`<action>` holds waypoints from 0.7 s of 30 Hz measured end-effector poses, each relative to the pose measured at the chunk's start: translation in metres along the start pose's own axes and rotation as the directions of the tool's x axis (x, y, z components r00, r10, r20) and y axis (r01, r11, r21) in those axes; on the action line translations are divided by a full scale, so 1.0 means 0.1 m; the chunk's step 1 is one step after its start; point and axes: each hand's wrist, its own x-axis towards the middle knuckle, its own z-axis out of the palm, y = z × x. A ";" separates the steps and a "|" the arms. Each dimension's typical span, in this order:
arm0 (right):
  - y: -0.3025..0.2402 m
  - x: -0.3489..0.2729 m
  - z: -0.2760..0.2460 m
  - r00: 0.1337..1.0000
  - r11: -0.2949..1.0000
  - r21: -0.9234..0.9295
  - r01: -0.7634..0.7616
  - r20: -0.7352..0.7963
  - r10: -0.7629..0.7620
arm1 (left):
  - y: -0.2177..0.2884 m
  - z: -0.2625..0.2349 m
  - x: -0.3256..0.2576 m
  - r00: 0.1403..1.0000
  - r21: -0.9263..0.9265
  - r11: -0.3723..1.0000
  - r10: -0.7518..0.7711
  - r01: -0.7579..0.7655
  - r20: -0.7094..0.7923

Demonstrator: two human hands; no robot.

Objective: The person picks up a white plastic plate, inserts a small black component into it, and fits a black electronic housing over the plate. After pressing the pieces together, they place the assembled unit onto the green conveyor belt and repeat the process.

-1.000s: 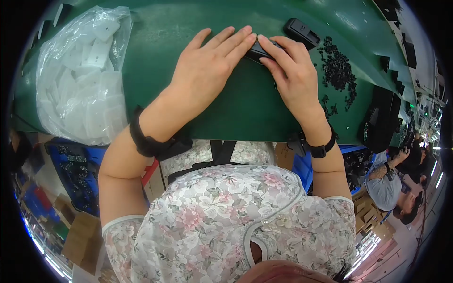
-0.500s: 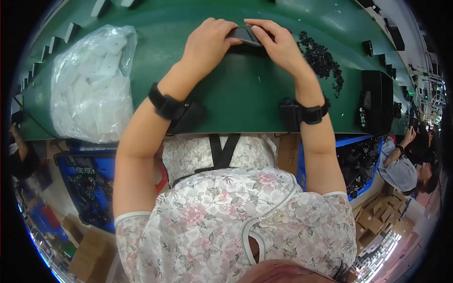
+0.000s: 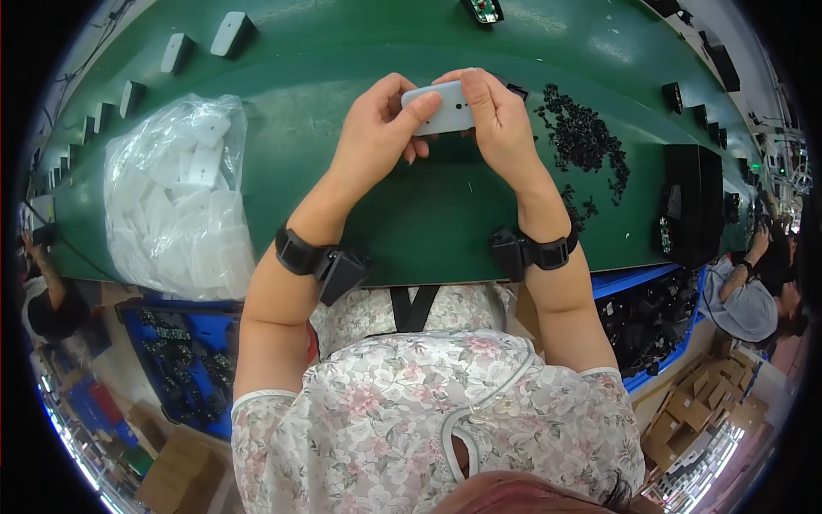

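Green tabletop: smooth and faintly glossy; its surface (image 3: 300, 73) now shows more of its far side than half a second ago, with pale-faced blocks (image 3: 229, 34) lined up at the far left.
Clear bag: thin, crinkled plastic (image 3: 175, 248), full of flat, rounded, milky-white pieces; it sits lower in view than before.
Black box: matte and straight-sided (image 3: 695, 201), at the right of the table.
Left hand: its fingers (image 3: 381, 124) are bent closed around one end of the casing, thumb pressed on the face, some fingertips showing below the near edge.
Right hand: closed on the other end (image 3: 501, 120), thumb lying over the face; its remaining fingers are partly hidden.
Loose black parts: tiny, hard-looking bits (image 3: 582, 128) scattered in a rough heap just right of the right hand.
Pale casing: held between both hands above the table (image 3: 447, 116), a smooth slab with rounded corners and small dark holes; a dark surface showed there earlier, a whitish face now.
Open black shell: at the far edge (image 3: 484, 10), green circuit board inside, now clearly in view.
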 end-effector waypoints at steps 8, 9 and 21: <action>-0.12 -0.08 0.00 0.996 0.943 0.332 -0.036 0.091 0.006 | 0.09 -0.09 -0.05 0.998 0.031 0.999 -0.022 0.024 -0.064; -0.12 -0.08 -0.01 0.994 0.938 0.344 -0.051 0.108 0.015 | 0.09 -0.09 -0.07 0.998 0.030 0.999 -0.023 0.025 -0.066; -0.11 -0.11 0.05 0.989 0.976 0.162 0.144 0.008 -0.148 | 0.09 -0.10 -0.11 0.997 0.096 0.994 0.062 -0.057 -0.054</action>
